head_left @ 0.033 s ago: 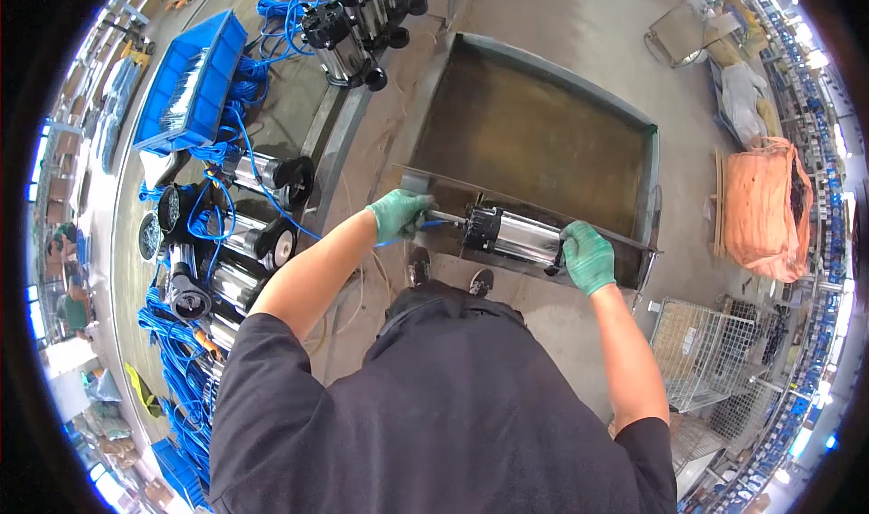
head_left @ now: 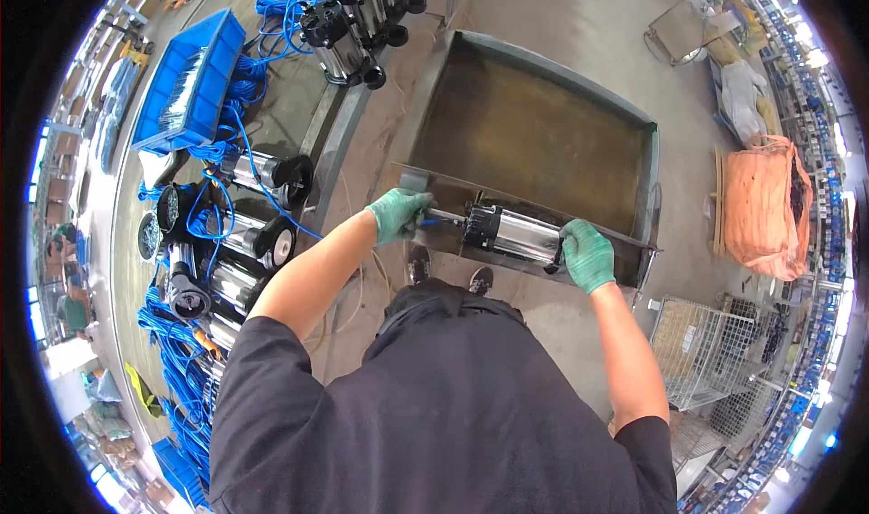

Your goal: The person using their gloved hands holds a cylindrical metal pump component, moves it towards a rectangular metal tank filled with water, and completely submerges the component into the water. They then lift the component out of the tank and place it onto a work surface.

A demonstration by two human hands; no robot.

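Observation:
A pump with a shiny steel cylinder and black ends lies sideways across the near edge of a metal tank. My right hand, in a green glove, is closed around its right end. In a matching glove, my left hand is closed just off the pump's left end. A blue cable shows between that hand and the pump, beside a thin grey metal piece whose kind I cannot tell. Fingers hide part of both.
On the bench at left lie several similar pumps with coiled blue cables and a blue crate. More pumps stand upright farther back. To the right are a wire cage and a large orange sack.

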